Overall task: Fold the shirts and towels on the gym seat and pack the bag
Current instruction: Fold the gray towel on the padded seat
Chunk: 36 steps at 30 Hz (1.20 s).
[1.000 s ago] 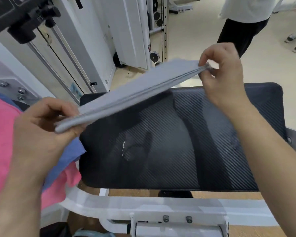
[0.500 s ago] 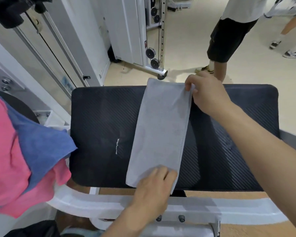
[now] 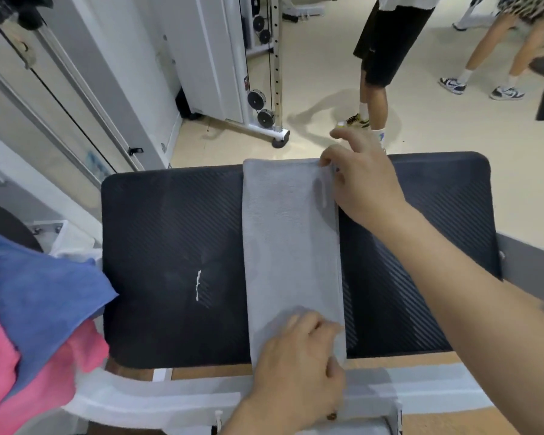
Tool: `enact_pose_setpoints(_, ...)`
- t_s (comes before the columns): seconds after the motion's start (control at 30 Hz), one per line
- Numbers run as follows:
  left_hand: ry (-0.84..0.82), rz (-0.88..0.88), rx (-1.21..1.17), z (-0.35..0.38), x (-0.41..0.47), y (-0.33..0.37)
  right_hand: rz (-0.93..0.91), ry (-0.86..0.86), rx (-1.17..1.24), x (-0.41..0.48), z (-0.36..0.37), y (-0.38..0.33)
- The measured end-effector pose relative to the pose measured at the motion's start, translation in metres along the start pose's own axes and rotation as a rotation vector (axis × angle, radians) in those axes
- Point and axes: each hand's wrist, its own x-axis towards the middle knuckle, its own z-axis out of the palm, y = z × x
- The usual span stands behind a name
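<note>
Fold in progress. Grey towel [image 3: 291,246] lies as a strip across the middle of the seat [image 3: 170,246]. My left hand [image 3: 299,365] grips its near end and my right hand [image 3: 363,183] pinches its far corner. Next, I judge: halve it, edges matched.

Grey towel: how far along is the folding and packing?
Done: the grey towel lies on the black seat as a folded strip. In hand: the left hand grips its near end, the right hand pinches its far corner. Left: blue cloth and pink cloth beside the seat look unfolded; no bag visible.
</note>
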Motion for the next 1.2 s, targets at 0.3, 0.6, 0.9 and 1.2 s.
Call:
enact_pose_setpoints(0.3, 0.609, 0.022, 0.495, -0.067, 0.095, -0.081, 0.069, -0.143, -0.144, -0.130, 0.017, -0.064)
enact_pose_setpoints(0.6, 0.467, -0.099, 0.459, -0.075, 0.111, -0.090, 0.165, -0.303, -0.232, -0.205, 0.045, -0.046)
enact_pose_setpoints(0.9, 0.537, -0.248, -0.061, 0.015, -0.042, -0.067, 0.181, -0.118, -0.198, -0.203, 0.029, -0.053)
enact_pose_setpoints(1.2, 0.400, -0.302, -0.291, 0.031, -0.065, -0.058, -0.015, -0.241, -0.007, -0.242, 0.020, -0.063)
